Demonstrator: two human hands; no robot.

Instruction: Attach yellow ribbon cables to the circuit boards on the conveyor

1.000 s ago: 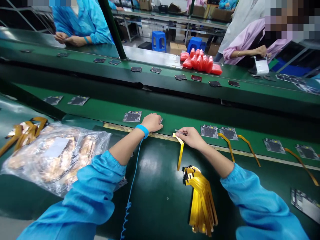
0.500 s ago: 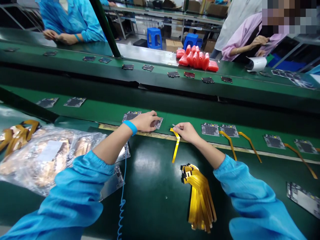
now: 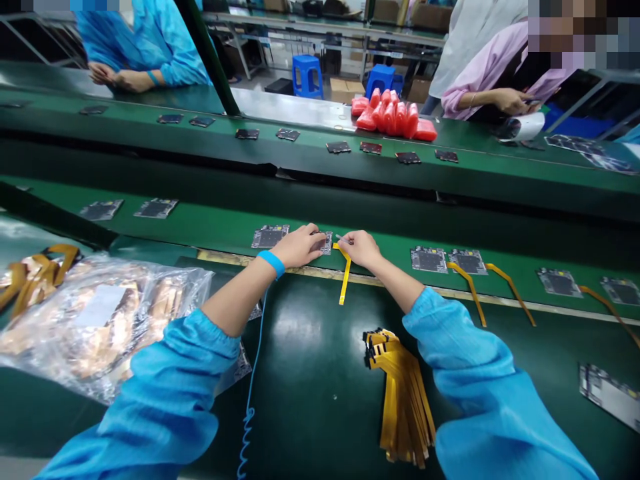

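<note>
My left hand (image 3: 301, 247), with a blue band at the wrist, lies over a circuit board (image 3: 327, 243) on the green belt, fingers bent and pressing on it. Another circuit board (image 3: 270, 236) lies just left of that hand. My right hand (image 3: 361, 249) pinches a yellow flex ribbon cable (image 3: 345, 283) and a slim grey tool (image 3: 342, 239). The cable's upper end meets the board's right edge; its tail hangs toward me. The exact contact is hidden by my fingers. Below, a fanned pile of flex cables (image 3: 403, 400) lies on the green table.
To the right, boards (image 3: 429, 259) with attached cables (image 3: 470, 290) lie on the belt. A clear plastic bag (image 3: 105, 327) of copper-coloured parts is at left. A coiled blue cord (image 3: 246, 433) runs from my wristband. Red bundles (image 3: 387, 115) and co-workers are across the line.
My right hand has moved left with the cable, bringing its end to the board. My left hand and the near boards have shifted slightly right; the far row has shifted left.
</note>
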